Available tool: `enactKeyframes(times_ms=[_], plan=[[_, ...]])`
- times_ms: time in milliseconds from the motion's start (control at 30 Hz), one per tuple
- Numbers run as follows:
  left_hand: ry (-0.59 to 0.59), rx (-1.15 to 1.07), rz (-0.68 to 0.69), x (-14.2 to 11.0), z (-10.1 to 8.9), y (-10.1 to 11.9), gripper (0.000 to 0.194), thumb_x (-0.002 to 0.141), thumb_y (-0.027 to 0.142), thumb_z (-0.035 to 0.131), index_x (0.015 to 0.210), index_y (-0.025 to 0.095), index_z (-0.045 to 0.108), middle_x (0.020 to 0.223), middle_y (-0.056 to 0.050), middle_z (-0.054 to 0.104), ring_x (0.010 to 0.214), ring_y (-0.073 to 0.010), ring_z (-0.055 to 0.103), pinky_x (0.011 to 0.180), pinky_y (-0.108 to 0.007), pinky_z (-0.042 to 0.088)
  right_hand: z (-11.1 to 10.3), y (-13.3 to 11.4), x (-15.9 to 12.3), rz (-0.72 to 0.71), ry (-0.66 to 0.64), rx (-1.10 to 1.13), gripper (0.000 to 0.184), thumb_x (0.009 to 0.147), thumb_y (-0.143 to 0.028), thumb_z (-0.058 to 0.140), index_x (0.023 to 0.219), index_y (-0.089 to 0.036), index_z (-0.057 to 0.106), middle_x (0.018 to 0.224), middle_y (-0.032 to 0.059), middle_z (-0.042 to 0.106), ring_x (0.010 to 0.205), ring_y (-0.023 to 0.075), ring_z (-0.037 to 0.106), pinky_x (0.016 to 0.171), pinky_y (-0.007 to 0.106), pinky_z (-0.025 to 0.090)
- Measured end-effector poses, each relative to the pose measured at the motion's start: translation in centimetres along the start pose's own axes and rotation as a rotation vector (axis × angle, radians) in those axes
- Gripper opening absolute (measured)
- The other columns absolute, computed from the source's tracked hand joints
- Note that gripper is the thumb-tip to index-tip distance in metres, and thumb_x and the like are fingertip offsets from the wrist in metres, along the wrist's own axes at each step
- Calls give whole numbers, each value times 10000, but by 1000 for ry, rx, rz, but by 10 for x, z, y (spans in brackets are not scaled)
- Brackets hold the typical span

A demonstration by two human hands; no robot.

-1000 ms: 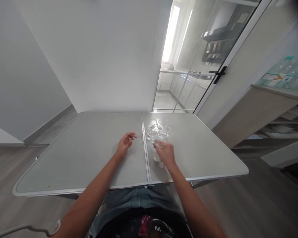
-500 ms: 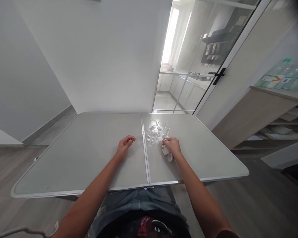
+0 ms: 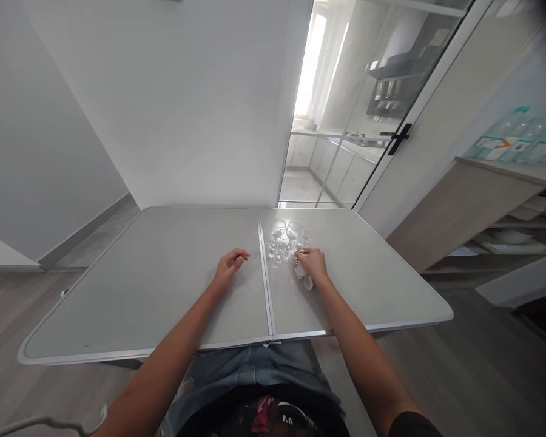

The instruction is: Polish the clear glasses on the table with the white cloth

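My left hand [image 3: 230,265] rests on the left part of the table, fingers loosely bent and slightly apart, with nothing in it. On the right part, my right hand [image 3: 312,263] is closed at the near right side of a group of clear stemmed glasses [image 3: 281,237]. Its fingertips grip a clear glass [image 3: 295,259], mostly hidden by the fingers. A crumpled white piece, like tissue or cloth [image 3: 308,283], shows just below this hand; whether the palm holds it too, I cannot tell. Several glasses stand close together beyond the fingertips.
The pale folding table [image 3: 164,273] has a metal seam [image 3: 264,273] between its halves and a metal rim. A wall and a glazed door [image 3: 332,121] stand behind it. To the right, plastic bottles [image 3: 505,136] top a wooden shelf unit [image 3: 473,200].
My right hand has moved to the right with the glass and the white piece, then slightly back and away from me. My left hand has barely shifted.
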State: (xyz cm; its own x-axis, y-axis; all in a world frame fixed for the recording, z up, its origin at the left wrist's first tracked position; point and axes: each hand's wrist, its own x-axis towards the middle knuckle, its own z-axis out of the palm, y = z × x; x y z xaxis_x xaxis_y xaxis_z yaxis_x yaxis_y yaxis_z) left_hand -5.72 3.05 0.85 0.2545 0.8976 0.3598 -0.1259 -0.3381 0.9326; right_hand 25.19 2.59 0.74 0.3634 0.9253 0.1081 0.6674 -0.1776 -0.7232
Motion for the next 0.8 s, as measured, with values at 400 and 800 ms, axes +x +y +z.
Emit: enactKeyframes(times_ms=[400, 800], plan=[[-419, 501, 100, -9, 6, 4, 212, 789, 121, 450, 765, 210, 641, 692, 0, 584, 640, -152, 478, 641, -274, 379, -6, -4, -62, -49, 63, -214, 219, 841, -395, 567, 798, -226, 699, 772, 66, 727, 737, 212, 655, 627, 262, 388], [-633, 1067, 239, -18, 12, 0, 196, 844, 114, 494, 802, 216, 656, 886, -27, 723, 749, -185, 649, 659, -276, 381, 55, -73, -65, -679, -383, -406, 70, 790, -204, 597, 797, -217, 665, 844, 31, 703, 790, 178, 608, 637, 270, 289]])
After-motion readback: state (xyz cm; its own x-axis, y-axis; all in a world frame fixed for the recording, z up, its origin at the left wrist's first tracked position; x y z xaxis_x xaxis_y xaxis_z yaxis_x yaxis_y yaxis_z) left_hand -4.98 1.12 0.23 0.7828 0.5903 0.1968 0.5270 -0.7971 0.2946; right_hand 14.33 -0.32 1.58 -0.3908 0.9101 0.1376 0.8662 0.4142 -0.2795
